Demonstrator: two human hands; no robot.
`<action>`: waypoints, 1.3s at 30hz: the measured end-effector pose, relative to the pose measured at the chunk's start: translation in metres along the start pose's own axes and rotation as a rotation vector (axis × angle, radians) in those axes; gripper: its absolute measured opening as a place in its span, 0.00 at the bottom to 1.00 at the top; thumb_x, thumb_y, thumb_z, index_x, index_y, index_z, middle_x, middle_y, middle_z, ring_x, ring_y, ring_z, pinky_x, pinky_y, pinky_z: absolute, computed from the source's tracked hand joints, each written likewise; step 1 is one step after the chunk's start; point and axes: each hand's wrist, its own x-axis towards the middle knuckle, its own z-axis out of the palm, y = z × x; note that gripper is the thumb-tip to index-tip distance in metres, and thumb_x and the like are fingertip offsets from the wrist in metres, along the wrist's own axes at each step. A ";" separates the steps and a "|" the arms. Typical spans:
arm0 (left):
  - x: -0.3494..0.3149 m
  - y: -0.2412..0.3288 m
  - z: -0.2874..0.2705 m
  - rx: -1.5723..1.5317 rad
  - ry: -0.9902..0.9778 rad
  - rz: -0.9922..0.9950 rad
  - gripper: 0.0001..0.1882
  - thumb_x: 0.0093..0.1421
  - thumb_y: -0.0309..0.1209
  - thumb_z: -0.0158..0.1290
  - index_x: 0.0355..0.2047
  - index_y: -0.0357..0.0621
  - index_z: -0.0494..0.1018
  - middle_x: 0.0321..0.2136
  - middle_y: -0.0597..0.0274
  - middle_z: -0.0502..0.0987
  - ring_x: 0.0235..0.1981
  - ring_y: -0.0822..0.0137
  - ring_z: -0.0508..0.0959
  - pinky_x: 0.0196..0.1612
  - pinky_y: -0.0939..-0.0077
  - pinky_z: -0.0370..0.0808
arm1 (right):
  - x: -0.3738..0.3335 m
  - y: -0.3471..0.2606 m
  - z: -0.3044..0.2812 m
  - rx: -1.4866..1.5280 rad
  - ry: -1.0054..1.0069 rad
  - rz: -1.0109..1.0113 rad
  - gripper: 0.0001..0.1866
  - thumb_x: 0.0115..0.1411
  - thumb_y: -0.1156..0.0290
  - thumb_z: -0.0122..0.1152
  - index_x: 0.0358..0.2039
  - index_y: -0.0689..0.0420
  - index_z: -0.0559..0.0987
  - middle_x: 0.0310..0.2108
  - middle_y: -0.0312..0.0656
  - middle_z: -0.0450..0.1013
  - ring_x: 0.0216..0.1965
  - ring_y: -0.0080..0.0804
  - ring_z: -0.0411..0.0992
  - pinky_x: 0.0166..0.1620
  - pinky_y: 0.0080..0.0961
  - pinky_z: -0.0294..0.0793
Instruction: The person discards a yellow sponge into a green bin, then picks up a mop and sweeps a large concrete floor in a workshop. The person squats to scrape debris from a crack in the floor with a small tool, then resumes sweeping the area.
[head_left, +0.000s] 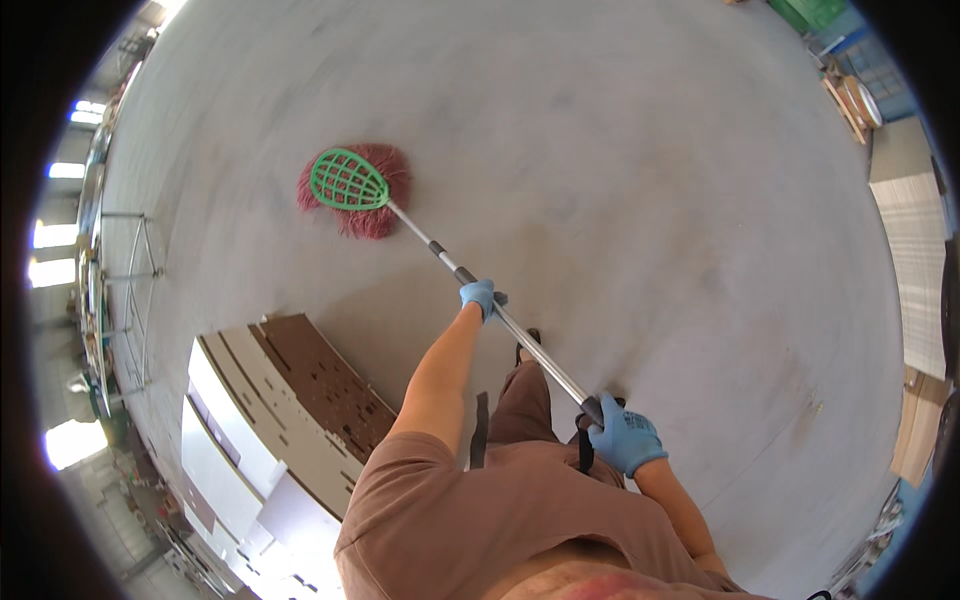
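Note:
A long-handled mop runs slantwise across the middle, its silver telescopic pole (545,358) leading from my body to the far left. At its far end, dark pink strands (372,222) lie spread on the grey floor beneath a green lattice frame (348,180). My left hand (479,297), in a light blue glove, is closed round the pole near a dark joint, with the arm stretched forward. Nearer my waist, my right hand (630,440), gloved in blue too, grips the dark end of the handle. Its fingertips are partly hidden.
Flat panels (320,385), brown, beige and white, are stacked close at my left. Beyond them stands a thin metal frame (145,275). Pale stacked boards (912,265) line the right side, with a green container (815,12) farther off. Grey concrete floor (640,150) surrounds the mop.

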 end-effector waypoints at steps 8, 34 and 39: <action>-0.007 -0.004 0.161 0.431 -0.195 0.037 0.09 0.62 0.23 0.50 0.39 0.30 0.66 0.24 0.44 0.78 0.21 0.51 0.83 0.22 0.58 0.84 | -0.026 0.030 0.019 0.507 -0.019 0.231 0.31 0.59 0.56 0.52 0.62 0.53 0.67 0.51 0.63 0.73 0.52 0.61 0.73 0.57 0.47 0.70; -0.336 -0.404 0.308 0.889 -0.544 0.186 0.14 0.61 0.26 0.51 0.42 0.38 0.59 0.24 0.53 0.71 0.17 0.58 0.76 0.17 0.60 0.79 | -0.309 0.292 0.225 1.284 0.263 0.454 0.29 0.58 0.58 0.60 0.59 0.52 0.73 0.50 0.49 0.78 0.52 0.49 0.76 0.55 0.41 0.74; -0.361 -0.478 0.287 0.765 -0.368 0.143 0.11 0.62 0.27 0.50 0.41 0.38 0.61 0.23 0.52 0.71 0.18 0.57 0.76 0.19 0.60 0.79 | -0.355 0.391 0.268 0.990 0.246 0.495 0.25 0.56 0.61 0.60 0.56 0.44 0.75 0.40 0.48 0.80 0.44 0.51 0.77 0.49 0.42 0.76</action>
